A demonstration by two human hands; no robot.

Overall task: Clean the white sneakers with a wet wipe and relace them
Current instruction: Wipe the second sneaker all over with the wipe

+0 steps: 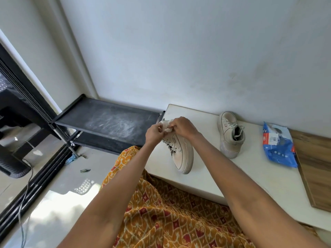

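Note:
A crumpled white wet wipe [167, 124] is pinched between my left hand [154, 133] and my right hand [182, 126], just above a white sneaker [181, 155]. That sneaker lies on its side on the white bench [250, 169], sole toward the right, laces in place. The other white sneaker [230, 134] stands upright farther right near the wall, its laces loose around the opening. Both hands hold the wipe in the air; neither touches the shoe.
A blue wet-wipe packet [278, 148] lies on the bench right of the sneakers, beside a wooden board [315, 163]. A dusty black shoe rack [107, 120] stands left of the bench. My patterned orange garment [161, 212] covers my lap; cables run along the floor at left.

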